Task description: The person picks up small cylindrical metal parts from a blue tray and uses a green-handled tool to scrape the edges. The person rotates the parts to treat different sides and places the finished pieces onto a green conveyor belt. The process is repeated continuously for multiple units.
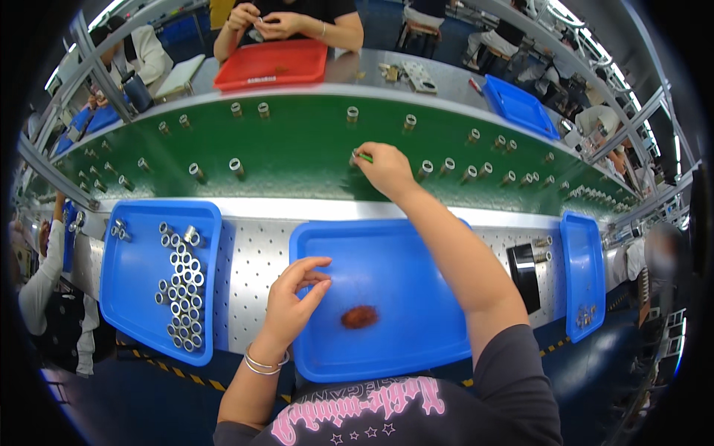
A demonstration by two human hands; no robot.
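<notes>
My right hand (387,171) reaches over the green conveyor belt (297,141). Its fingers are closed round a short metal cylinder (355,157), which stands at or just above the belt. A bright green bit (365,157) shows at the fingertips, too small to make out. Over the left part of the middle blue tray (303,357), my left hand (294,297) hovers with fingers apart and nothing in them. A reddish-brown clump (360,317), slightly blurred, lies in that tray. More metal cylinders (236,166) stand spaced along the belt on both sides of my right hand.
Many metal cylinders (182,286) sit in the left blue tray (110,297). At right are a black box-like object (525,276) and a narrow blue tray (574,260) with small parts. Across the belt, a person works above a red tray (275,63); another blue tray (520,108) lies farther right.
</notes>
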